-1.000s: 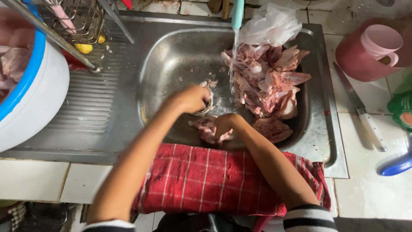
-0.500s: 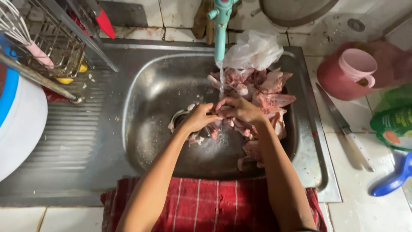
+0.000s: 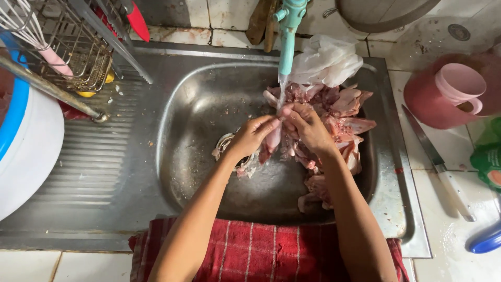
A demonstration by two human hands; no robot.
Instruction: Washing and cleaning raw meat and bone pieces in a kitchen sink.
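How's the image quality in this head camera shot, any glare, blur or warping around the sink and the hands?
Head view: light is even and soft; the steel sink shows mild sheen, no blown-out glare. The left hand, right hand and the meat piece under the tap are fairly sharp. Wide-angle bending curves the counter edges, and the white tub is cut off.
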